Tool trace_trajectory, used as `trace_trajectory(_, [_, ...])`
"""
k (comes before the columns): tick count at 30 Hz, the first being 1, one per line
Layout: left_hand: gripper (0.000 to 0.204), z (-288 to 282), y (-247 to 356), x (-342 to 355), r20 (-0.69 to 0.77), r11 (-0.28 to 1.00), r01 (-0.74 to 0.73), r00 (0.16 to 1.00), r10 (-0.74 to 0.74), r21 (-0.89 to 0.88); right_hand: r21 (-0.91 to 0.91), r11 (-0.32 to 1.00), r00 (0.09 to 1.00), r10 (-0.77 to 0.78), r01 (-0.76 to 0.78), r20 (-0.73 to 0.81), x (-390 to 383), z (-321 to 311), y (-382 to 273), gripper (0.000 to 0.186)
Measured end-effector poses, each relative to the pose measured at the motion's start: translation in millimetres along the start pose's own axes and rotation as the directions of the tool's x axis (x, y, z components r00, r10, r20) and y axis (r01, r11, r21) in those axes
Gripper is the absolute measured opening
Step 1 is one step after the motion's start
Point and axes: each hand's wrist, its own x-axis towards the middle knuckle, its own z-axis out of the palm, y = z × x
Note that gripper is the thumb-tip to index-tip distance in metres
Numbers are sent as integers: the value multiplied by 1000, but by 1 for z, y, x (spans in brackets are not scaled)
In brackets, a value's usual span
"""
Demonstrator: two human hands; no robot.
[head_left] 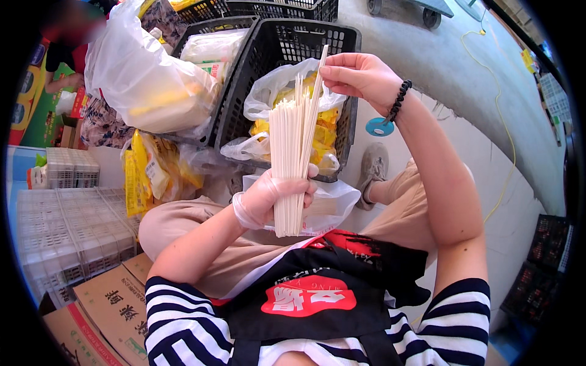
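My left hand (pixel 268 196), in a thin clear glove, is closed round the lower part of a bundle of long pale sticks (pixel 289 143). The bundle stands nearly upright over my lap, with uneven tips at its top. Whether these are wooden sticks or dried noodles I cannot tell. My right hand (pixel 360 73), ungloved, pinches the upper end of one or a few sticks that rise above the others and lean right. Behind the bundle, a black crate (pixel 349 67) holds an opened white plastic bag (pixel 256 105) with yellow packets (pixel 329 122) in it.
Left of that crate is another black crate (pixel 213 25) with a large bag (pixel 155 79) of goods. Yellow packages (pixel 149 171) hang by my left knee. White baskets (pixel 73 226) and cardboard boxes (pixel 113 305) are stacked at left. A person (pixel 67 67) is at far left; a yellow cable (pixel 497 91) crosses the floor.
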Motion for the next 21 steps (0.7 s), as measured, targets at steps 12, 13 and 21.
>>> trace_trajectory(12, [36, -5, 1, 4, -19, 996, -36, 999, 34, -86, 162, 985, 998, 51, -58, 48, 2, 1, 2, 27])
trace_trajectory(13, [36, -6, 0, 4, -22, 996, -40, 999, 38, -85, 210, 977, 999, 26, -33, 35, 4, 1, 4, 26])
trace_trajectory(21, [37, -9, -5, 4, -4, 998, -62, 998, 61, -23, 393, 894, 976, -208, 217, -65, 14, -39, -13, 15])
